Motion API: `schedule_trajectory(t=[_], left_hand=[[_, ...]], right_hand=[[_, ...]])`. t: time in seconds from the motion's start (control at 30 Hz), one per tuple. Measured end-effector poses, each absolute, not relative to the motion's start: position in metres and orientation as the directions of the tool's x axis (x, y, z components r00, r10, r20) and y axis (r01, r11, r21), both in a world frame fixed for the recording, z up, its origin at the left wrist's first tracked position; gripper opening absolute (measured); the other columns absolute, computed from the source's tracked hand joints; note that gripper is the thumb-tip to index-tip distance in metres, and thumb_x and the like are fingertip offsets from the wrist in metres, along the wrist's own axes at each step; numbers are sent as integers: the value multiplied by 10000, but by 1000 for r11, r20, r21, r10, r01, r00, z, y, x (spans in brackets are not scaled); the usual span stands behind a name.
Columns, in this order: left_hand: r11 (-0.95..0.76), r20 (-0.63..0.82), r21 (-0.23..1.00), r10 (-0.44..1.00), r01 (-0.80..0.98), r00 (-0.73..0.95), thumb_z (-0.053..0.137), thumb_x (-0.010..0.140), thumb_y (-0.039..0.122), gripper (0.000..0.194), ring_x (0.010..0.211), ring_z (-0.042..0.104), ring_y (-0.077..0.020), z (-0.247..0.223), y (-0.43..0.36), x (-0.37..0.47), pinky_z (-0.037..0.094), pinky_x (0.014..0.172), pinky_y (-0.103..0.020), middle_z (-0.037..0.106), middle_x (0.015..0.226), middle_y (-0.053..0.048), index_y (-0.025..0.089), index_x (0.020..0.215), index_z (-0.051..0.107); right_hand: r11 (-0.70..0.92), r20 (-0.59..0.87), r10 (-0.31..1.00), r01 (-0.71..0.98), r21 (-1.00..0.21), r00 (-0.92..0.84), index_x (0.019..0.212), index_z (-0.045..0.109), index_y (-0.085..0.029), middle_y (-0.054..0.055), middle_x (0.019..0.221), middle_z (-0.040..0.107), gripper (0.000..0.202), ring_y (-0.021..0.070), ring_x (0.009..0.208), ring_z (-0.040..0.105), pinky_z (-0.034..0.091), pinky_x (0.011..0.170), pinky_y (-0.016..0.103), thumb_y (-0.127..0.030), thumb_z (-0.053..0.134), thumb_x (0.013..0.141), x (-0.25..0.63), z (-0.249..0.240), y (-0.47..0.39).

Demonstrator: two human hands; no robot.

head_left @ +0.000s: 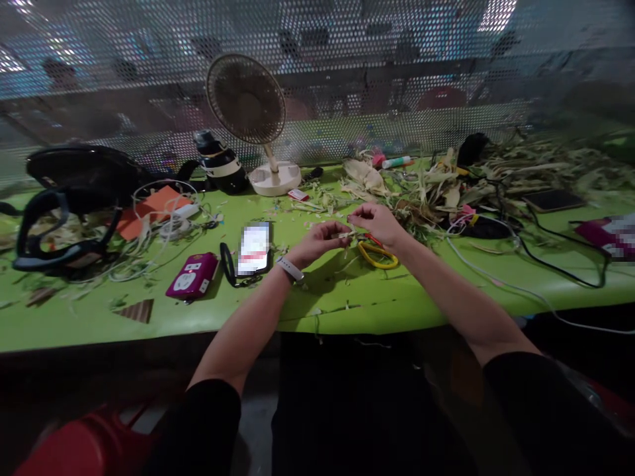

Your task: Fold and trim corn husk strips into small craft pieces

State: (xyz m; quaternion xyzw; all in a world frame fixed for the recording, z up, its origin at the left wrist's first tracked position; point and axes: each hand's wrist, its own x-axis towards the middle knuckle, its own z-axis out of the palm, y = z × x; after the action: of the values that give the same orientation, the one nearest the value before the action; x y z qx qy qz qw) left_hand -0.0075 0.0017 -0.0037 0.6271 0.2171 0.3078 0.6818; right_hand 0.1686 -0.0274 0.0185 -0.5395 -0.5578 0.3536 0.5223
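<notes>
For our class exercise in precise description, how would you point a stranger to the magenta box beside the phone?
On the green table, start at the left hand, whose wrist wears a pale band. Go left past the lit smartphone to the magenta box. Unlike its neighbours, it has white socket panels and a small red light.

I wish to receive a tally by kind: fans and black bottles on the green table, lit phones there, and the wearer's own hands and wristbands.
Fan: 1
Black bottle: 1
Lit phone: 1
Hands, left hand and right hand: 2
Wristband: 1
Total: 6
</notes>
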Motion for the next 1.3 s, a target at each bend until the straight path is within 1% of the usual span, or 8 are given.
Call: schedule_trajectory(t=[0.17, 0.3, 0.57, 0.73, 0.87, 1.03, 1.17, 1.3], left_hand=[[173, 29, 964, 682, -200, 731, 875, 615, 252, 323, 704, 588, -84, -1, -2, -9, 453, 717, -242, 671, 794, -10, 135, 859, 700], [213, 40, 932, 744, -293, 667, 854, 627, 208, 298, 695, 582, -78, -2, 1, -9, 448, 709, -233, 658, 762, 4, 142, 869, 693], [208, 26, 933, 777, -295, 629, 788, 620, 140, 307, 695, 602, -75, -4, 6, -7, 466, 691, -240, 670, 833, -2, 166, 917, 715], [278, -66, 927, 781, -251, 621, 733, 683, 259, 149, 616, 576, -99, -5, 7, -6, 469, 609, -258, 662, 711, -16, 165, 798, 721], [337, -143, 913, 793, -231, 592, 825, 651, 357, 231, 558, 523, -77, -4, 2, -3, 441, 556, -236, 651, 665, -10, 165, 704, 708], [299, -121, 939, 752, -172, 648, 920, 508, 386, 361, 558, 498, -40, -5, -4, -2, 377, 542, -198, 655, 675, 6, 143, 696, 730], [288, -119, 947, 723, -141, 681, 910, 531, 383, 338, 531, 471, -46, -5, -7, 0, 330, 509, -208, 643, 635, 7, 139, 684, 733], [239, -48, 927, 839, -289, 541, 870, 616, 384, 284, 528, 453, -41, -6, -4, 5, 344, 511, -210, 660, 672, 7, 158, 732, 744]], right_hand=[[148, 173, 971, 155, -977, 164, 686, 571, -186, -24, 640, 541, 308, 110, 602, 468, 391, 608, 262, -453, 704, 764, 168, 24, -27], [107, 174, 962, 298, -948, 208, 655, 552, -186, 0, 659, 549, 449, 119, 618, 478, 377, 601, 269, -599, 609, 822, 175, 28, -29], [195, 211, 976, 204, -959, 58, 644, 557, -191, -43, 554, 482, 468, 89, 517, 395, 322, 518, 261, -619, 747, 646, 170, 21, -29], [275, 287, 957, 168, -947, 53, 684, 592, -197, -17, 623, 566, 425, 117, 598, 487, 419, 604, 278, -593, 745, 665, 163, 16, -29], [250, 253, 967, 108, -962, 16, 692, 587, -204, -11, 627, 576, 435, 129, 595, 508, 440, 612, 292, -609, 742, 659, 155, 11, -31], [257, 264, 964, 143, -956, 30, 681, 543, -205, -13, 624, 550, 497, 123, 584, 474, 396, 585, 284, -681, 684, 678, 150, 6, -31], [287, 305, 951, 216, -933, 55, 672, 526, -205, -25, 621, 504, 553, 121, 603, 455, 390, 602, 277, -743, 656, 670, 157, 8, -28], [218, 257, 957, 253, -943, 133, 706, 518, -219, -4, 653, 533, 595, 138, 599, 497, 398, 596, 283, -813, 524, 745, 171, 16, -28]])
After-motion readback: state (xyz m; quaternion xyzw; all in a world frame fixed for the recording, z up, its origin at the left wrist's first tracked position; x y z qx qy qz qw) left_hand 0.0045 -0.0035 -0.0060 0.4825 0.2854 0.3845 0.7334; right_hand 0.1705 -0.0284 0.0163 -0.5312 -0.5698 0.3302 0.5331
